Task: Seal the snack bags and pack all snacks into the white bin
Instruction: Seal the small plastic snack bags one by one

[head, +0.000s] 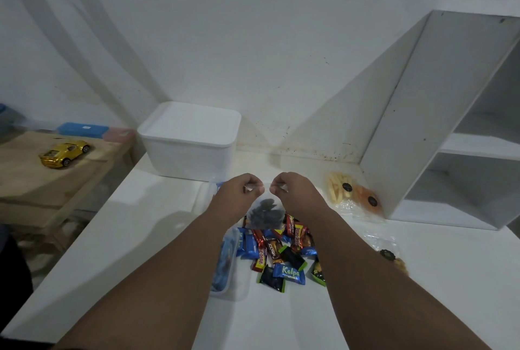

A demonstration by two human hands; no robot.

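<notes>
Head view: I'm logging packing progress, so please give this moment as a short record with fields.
hands: left hand and right hand each pinch the top edge of the dark-snack bag
dark-snack bag: hangs over the wrapped snacks
bin: behind the hands, lid seems on, contents hidden
other bags: sticks bag, orange bag, nut bag, all on the table at right
tub: clear, left of the wrapped snacks

place: home rm | cues: toy car (65, 153) on wood side table (33, 189), white shelf unit (422, 124), scuffed wall (253, 40)
</notes>
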